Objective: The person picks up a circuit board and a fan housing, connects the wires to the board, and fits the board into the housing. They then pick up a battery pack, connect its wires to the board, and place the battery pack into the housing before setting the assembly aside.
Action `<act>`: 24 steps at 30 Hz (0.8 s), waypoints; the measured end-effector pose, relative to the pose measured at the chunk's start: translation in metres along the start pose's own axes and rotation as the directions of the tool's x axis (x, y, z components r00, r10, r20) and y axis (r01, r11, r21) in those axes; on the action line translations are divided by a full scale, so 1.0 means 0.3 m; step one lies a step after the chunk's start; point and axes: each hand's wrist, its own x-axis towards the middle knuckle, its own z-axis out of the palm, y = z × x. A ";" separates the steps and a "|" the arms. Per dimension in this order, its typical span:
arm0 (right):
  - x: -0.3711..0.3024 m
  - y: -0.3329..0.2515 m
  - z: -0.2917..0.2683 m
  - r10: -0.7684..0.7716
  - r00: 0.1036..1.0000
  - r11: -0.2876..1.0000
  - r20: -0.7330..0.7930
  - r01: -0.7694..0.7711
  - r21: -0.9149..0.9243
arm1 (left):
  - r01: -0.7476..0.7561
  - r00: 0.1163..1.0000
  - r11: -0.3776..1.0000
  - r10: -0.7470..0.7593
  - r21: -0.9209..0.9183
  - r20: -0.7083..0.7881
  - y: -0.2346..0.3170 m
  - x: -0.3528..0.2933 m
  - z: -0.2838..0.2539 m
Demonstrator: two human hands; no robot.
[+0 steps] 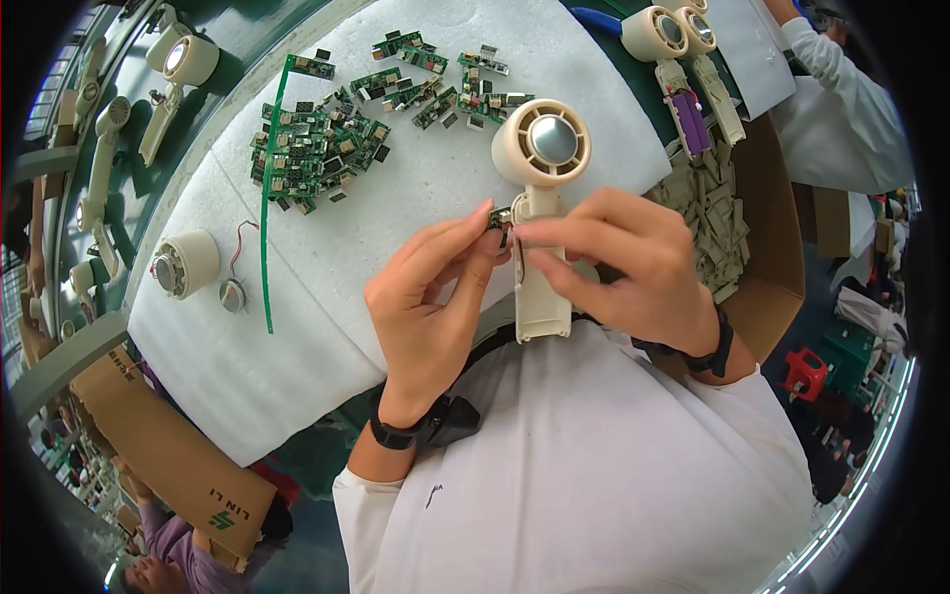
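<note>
Both hands pinch: left hand [430,297] on a small, fragile-looking board [498,219], right hand [623,262] gripping the light fan [541,198] by its handle.

We cannot see most of the small circuit board [498,219], pinched under fingertips of both hands; the right hand [633,267] covers part of the cream fan housing's [539,238] handle.
</note>
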 end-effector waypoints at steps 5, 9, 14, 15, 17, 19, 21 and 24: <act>0.022 0.018 -0.028 -0.309 0.915 0.945 0.259 0.327 -0.028 | 0.199 0.980 0.956 -0.192 -0.217 0.056 0.009 0.007 -0.015; 0.044 0.046 -0.044 -0.384 0.878 0.914 0.286 0.405 -0.016 | 0.255 0.967 0.929 -0.242 -0.270 0.082 0.018 0.009 -0.014; 0.037 0.033 -0.029 -0.157 0.986 0.987 0.051 0.158 -0.006 | 0.243 0.970 0.922 -0.232 -0.301 0.074 0.021 0.011 -0.004; 0.032 0.022 -0.023 -0.015 1.000 1.000 -0.026 0.014 -0.014 | 0.243 0.970 0.922 -0.232 -0.301 0.073 0.023 0.012 -0.001; 0.023 0.007 -0.003 -0.027 1.000 1.000 -0.007 0.027 -0.005 | 0.250 0.968 0.926 -0.240 -0.284 0.068 0.028 0.011 0.002; 0.017 -0.001 0.011 -0.051 0.998 0.999 0.028 0.051 0.015 | 0.253 0.967 0.927 -0.244 -0.275 0.069 0.030 0.015 0.001; 0.020 0.003 0.007 -0.084 0.996 0.996 0.026 0.084 0.014 | 0.264 0.965 0.925 -0.253 -0.274 0.077 0.028 0.017 -0.001; 0.024 0.011 -0.007 -0.157 0.987 0.987 0.028 0.157 0.015 | 0.277 0.961 0.920 -0.265 -0.276 0.079 0.034 0.022 0.000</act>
